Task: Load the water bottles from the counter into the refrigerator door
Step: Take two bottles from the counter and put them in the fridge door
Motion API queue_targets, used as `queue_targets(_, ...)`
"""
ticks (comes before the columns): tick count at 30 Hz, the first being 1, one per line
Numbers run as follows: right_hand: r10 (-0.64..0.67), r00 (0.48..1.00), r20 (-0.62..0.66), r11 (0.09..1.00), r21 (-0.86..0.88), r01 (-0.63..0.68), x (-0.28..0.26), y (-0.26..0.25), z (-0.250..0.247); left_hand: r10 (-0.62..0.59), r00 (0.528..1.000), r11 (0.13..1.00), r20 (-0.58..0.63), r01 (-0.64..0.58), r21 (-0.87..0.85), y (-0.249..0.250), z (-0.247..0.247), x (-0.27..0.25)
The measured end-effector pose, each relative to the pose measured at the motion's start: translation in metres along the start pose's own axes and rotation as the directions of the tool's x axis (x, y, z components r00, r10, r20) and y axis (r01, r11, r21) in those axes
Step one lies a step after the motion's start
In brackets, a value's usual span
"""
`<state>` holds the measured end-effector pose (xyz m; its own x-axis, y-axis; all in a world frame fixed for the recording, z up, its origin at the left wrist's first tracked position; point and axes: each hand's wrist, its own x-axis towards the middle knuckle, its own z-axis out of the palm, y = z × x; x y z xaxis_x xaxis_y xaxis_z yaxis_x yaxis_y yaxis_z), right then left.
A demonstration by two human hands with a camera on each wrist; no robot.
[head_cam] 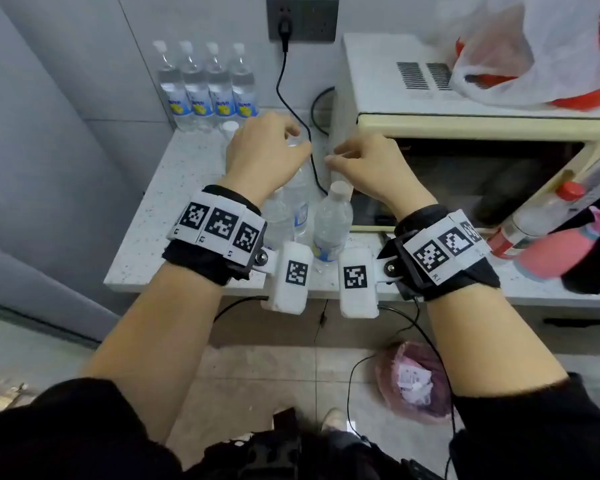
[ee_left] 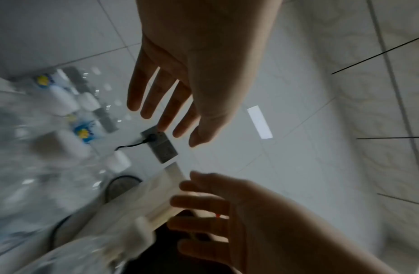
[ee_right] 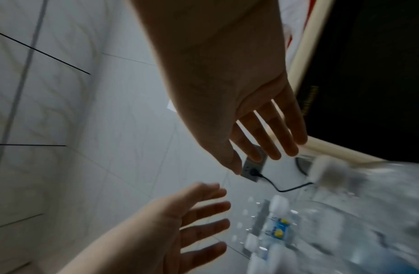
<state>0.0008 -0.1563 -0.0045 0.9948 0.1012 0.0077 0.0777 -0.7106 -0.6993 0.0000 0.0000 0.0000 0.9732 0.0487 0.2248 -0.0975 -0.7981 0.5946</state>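
Observation:
Several clear water bottles with white caps stand on the speckled white counter. A row of them lines the back wall, each with a blue and yellow label. Closer ones cluster under my hands, among them one bottle at the front. My left hand hovers over this cluster, and my right hand is just right of it, beside the microwave. The wrist views show the left hand and the right hand with fingers straight and spread, holding nothing. The bottles there are blurred. No refrigerator door is clearly in view.
A cream microwave with a dark door fills the right of the counter, a plastic bag on top. A black cable runs from the wall outlet down between my hands. A red-capped bottle and pink bottle stand right.

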Motion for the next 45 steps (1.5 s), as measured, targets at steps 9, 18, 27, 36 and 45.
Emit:
queue_targets(9,0.166,0.985,-0.054,0.985,0.062,-0.163,-0.003,0.048,0.05,-0.108,0.99,0.994,0.094,0.108,0.007,-0.061,0.041,-0.015)
queue_targets(18,0.145,0.951,-0.273,0.988,0.09,-0.125,-0.003,0.059,0.076,-0.063,0.998,0.984,0.018,0.065,-0.166,-0.09,0.06,-0.016)
queue_targets(27,0.069,0.959,-0.275,0.993,0.115,-0.039,-0.023,0.05,0.084,-0.073,0.997,0.978,-0.019,0.067,-0.196,-0.088,0.051,-0.053)
queue_targets(36,-0.129,0.988,-0.084,0.972,0.187,0.143,-0.102,0.022,0.084,-0.198,0.966,0.97,-0.165,0.168,-0.178,-0.064,0.008,-0.157)
queue_targets(45,-0.304,0.929,0.212,0.933,0.262,0.246,-0.196,-0.041,0.12,-0.355,0.876,0.933,-0.327,0.307,-0.189,-0.077,-0.067,-0.29)
